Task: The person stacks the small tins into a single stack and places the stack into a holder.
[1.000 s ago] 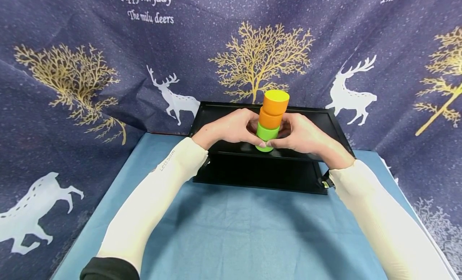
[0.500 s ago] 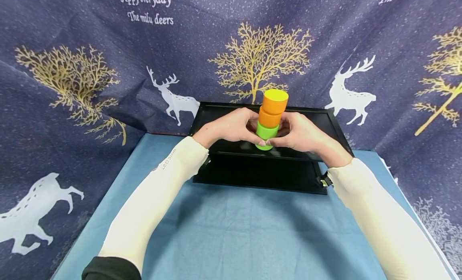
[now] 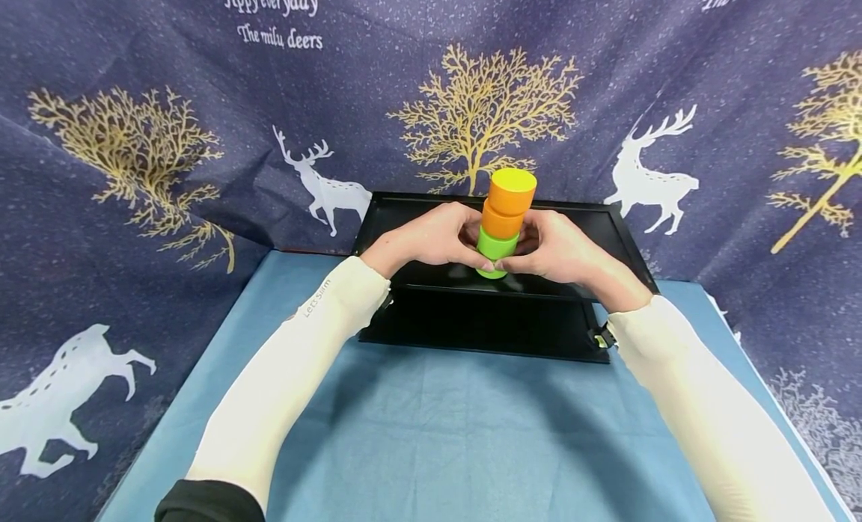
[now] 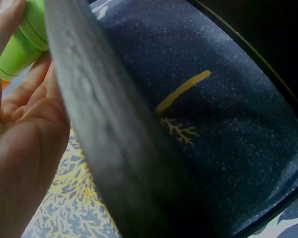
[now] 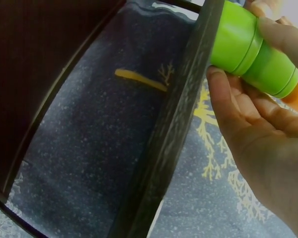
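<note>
A tower of stacked cups [image 3: 501, 224] stands near the front edge of the black shelf's upper board [image 3: 431, 275], leaning slightly right in the head view. Its lower part is green [image 5: 238, 42]; the upper part is orange with a yellow top. From the left, my left hand [image 3: 438, 234] holds the green part between thumb and curled fingers. My right hand [image 3: 562, 245] grips it from the right, and the two thumbs meet in front. The left wrist view shows the green cups [image 4: 22, 59] at its upper left edge. Most fingers behind the tower are hidden in the head view.
Below the upper board lies the shelf's lower black board [image 3: 481, 324]. A blue cloth [image 3: 444, 432] covers the table in front. Behind hangs a dark blue curtain [image 3: 377, 81] with deer and trees. The shelf edge [image 5: 174, 114] crosses the right wrist view.
Both hands keep their hold on the tower, which stays practically where it was. The head view has shifted very slightly.
</note>
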### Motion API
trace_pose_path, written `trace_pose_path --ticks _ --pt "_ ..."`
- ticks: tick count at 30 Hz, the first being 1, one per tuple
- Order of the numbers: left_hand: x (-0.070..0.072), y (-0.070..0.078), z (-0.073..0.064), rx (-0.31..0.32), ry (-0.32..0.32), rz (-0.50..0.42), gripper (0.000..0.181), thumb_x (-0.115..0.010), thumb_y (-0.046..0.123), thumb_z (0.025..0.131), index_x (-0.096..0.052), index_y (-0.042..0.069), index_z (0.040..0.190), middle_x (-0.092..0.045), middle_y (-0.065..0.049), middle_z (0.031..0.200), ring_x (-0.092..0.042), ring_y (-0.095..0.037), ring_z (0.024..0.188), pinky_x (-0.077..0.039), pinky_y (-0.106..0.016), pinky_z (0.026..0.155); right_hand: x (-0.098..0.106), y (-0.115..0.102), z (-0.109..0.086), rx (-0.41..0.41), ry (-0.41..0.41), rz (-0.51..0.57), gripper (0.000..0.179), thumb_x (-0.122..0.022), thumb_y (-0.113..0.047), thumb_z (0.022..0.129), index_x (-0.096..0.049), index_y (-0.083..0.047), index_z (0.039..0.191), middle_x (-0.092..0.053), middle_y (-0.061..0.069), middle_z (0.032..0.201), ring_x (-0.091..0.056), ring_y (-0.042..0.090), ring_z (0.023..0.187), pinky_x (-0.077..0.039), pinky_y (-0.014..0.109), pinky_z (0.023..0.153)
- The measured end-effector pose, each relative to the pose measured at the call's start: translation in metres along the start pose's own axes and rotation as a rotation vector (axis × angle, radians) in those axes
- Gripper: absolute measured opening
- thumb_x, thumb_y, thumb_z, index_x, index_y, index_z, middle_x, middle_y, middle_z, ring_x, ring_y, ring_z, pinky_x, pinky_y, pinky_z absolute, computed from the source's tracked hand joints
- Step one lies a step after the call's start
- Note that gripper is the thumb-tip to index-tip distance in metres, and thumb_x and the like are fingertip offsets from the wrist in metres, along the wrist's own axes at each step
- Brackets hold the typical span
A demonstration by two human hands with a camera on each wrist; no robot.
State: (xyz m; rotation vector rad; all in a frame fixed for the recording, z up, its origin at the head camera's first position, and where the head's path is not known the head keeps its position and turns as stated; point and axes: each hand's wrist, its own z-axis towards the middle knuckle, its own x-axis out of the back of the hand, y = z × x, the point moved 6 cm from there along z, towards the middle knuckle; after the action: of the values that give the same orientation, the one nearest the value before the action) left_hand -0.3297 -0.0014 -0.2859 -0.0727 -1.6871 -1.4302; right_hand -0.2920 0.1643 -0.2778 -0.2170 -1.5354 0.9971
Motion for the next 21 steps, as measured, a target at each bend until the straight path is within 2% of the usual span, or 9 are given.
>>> trace_pose_path --ticks 9,21 --pt "-0.0009 0.0001 0.0002 -0.012 0.019 0.024 0.04 -0.088 0.021 0.089 -0.071 0.011 0.124 -0.079 0.004 0.106 -0.074 -0.014 0.099 -0.058 -0.03 0.094 0.0003 0.0042 -0.0002 0.007 0.015 0.01 0.05 -0.088 -0.013 0.088 -0.065 -0.005 0.132 -0.073 0.011 0.121 -0.075 0.026 0.104 -0.059 0.045 0.098" --pt "-0.0036 0.001 -0.0045 0.032 0.035 0.073 0.049 -0.086 0.024 0.091 -0.065 0.01 0.134 -0.076 0.002 0.111 -0.072 -0.01 0.103 -0.056 -0.027 0.097 -0.0028 0.0067 -0.0018 0.006 0.042 0.016 0.054 -0.086 -0.012 0.089 -0.062 -0.004 0.136 -0.07 0.013 0.125 -0.073 0.028 0.107 -0.058 0.046 0.1"
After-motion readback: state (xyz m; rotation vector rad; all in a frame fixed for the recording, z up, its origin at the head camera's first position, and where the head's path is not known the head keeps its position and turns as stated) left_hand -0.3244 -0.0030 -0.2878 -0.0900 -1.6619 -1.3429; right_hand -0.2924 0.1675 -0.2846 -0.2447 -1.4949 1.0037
